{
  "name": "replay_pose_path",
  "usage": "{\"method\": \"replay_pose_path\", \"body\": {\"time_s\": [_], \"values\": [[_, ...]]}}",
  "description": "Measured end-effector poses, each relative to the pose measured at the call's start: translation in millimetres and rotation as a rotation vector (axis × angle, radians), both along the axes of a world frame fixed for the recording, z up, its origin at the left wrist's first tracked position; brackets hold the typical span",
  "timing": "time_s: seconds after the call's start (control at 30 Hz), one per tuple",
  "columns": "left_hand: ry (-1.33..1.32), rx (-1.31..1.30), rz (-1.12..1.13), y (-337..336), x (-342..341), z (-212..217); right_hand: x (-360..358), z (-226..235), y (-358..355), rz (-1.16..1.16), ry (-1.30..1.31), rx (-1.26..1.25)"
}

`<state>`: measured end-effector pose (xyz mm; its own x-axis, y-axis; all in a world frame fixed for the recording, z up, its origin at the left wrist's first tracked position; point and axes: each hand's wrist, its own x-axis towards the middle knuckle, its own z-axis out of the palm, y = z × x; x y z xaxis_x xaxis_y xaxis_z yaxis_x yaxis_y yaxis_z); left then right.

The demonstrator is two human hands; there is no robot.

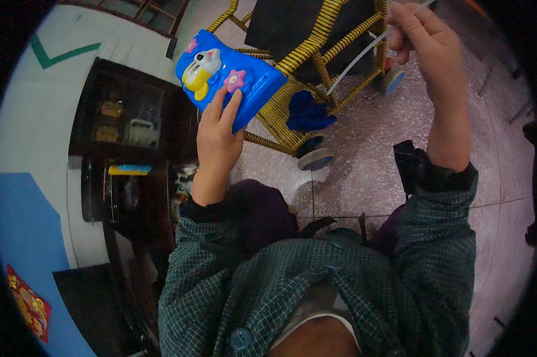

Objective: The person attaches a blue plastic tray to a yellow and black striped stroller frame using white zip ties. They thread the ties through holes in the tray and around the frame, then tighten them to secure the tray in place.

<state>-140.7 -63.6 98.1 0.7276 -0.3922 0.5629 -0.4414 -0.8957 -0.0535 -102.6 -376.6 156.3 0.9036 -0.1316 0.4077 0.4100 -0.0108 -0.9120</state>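
1. Two checked dark-green sleeves (pixel 197 262) lead to your bare hands.
2. Your left hand (pixel 220 132) rests nearly straight fingers on a blue plastic toy panel (pixel 253 98), against the stroller frame's left; thumb hidden, grip unclear.
3. Your right hand (pixel 430 49), closed in a pinch, holds a thin white strip (pixel 356 59).
4. Beyond: the yellow-and-black-wrapped stroller frame (pixel 309 47).

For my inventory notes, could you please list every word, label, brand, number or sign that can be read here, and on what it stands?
None can be read.
Blue toy panel: raised figures, no lettering that I can make out.
White strip in the right hand: no marking visible.
Red and gold decoration: too blurred to read.
Green angled mark on the wall: no readable word.
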Motion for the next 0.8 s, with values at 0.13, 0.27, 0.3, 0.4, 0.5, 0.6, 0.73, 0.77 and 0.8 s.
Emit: {"method": "replay_pose_path", "body": {"time_s": [0.13, 0.27, 0.3, 0.4, 0.5, 0.6, 0.73, 0.77, 0.8], "values": [[0.141, 0.035, 0.063, -14.4, -9.7, 16.3, 17.7, -11.9, -22.7, 0.054, -0.064, -0.021], [-0.012, 0.011, 0.113, -43.2, -17.0, 18.2, 39.0, -26.3, -37.4, 0.148, -0.198, -0.084], [-0.036, -0.078, 0.080, -52.1, -20.7, 13.6, 41.3, -29.6, -40.3, 0.161, -0.207, -0.083], [0.391, -0.729, 0.036, -78.4, -28.6, -10.1, 49.6, -36.3, -42.9, 0.163, -0.159, -0.088], [0.894, -1.568, 0.022, -89.7, -16.8, -31.8, 55.7, -39.4, -42.8, 0.238, -0.150, -0.036], [0.807, -2.037, 0.005, -91.1, 9.1, -43.9, 57.7, -40.1, -44.6, 0.266, -0.142, -0.040], [0.578, -2.237, -0.055, -87.7, 29.8, -48.8, 56.4, -44.6, -40.9, 0.162, -0.112, -0.027], [0.544, -2.226, -0.019, -87.5, 32.9, -50.1, 54.9, -44.5, -42.8, 0.167, -0.065, -0.063], [0.501, -2.216, 0.005, -87.5, 35.6, -51.8, 54.5, -44.6, -43.4, 0.170, -0.017, -0.099]]}}
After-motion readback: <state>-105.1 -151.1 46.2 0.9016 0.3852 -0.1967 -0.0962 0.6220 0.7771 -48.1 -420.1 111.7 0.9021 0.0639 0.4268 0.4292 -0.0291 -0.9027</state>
